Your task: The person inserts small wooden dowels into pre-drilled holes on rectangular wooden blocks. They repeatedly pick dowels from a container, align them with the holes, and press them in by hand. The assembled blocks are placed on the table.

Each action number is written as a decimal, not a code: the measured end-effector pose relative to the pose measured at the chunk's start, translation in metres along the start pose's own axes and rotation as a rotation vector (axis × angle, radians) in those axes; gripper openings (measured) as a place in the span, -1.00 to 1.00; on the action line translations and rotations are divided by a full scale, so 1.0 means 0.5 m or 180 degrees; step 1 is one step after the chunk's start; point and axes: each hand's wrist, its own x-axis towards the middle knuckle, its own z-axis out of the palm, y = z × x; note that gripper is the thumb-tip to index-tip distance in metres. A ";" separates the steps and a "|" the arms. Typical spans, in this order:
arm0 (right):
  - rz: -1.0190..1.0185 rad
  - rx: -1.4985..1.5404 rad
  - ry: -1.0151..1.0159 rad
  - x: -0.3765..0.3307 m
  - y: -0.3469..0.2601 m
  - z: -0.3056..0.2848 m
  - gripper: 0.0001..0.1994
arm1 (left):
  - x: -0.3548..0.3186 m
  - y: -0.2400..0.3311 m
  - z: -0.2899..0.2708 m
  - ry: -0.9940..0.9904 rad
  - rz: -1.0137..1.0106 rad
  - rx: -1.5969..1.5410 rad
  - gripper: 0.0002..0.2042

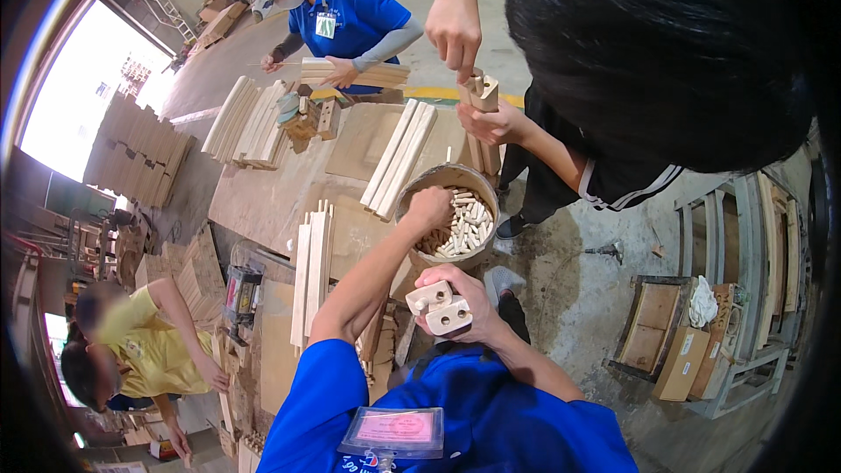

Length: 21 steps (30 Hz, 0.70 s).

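My right hand (471,300) grips two pale wooden pieces (449,316), end faces up, with round holes drilled in them. A peg stands in one hole of the left piece; the other holes look open. My left hand (429,208) reaches over the rim of a round bucket (492,195) into a heap of short wooden dowels (469,229). Its fingers are curled with the tips hidden, so what they hold cannot be made out. Beyond the bucket, another person's hand (495,123) holds similar drilled wooden pieces (479,92) upright, while that person's other hand (454,35) touches their top.
Long wooden strips (399,158) lie on the worktable (254,197) left of the bucket, with another bundle (313,271) nearer me. A blue-shirted co-worker (355,13) handles strips across the table; a yellow-shirted one (144,342) works at left. Crates and a cardboard box (681,363) stand right.
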 end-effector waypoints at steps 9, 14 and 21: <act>0.0280 -0.0172 -0.0259 0.036 0.006 0.040 -0.34 | -0.420 0.017 -0.359 0.1080 0.0414 -0.3282 -0.91; 0.0263 -0.0265 -0.0452 0.072 -0.005 0.106 -0.30 | -0.545 0.082 -0.393 0.1772 0.0097 -0.1572 -0.92; 0.0174 -0.0399 -0.0477 0.091 -0.013 0.142 -0.38 | -0.583 0.089 -0.370 0.1774 -0.0209 -0.0489 -0.91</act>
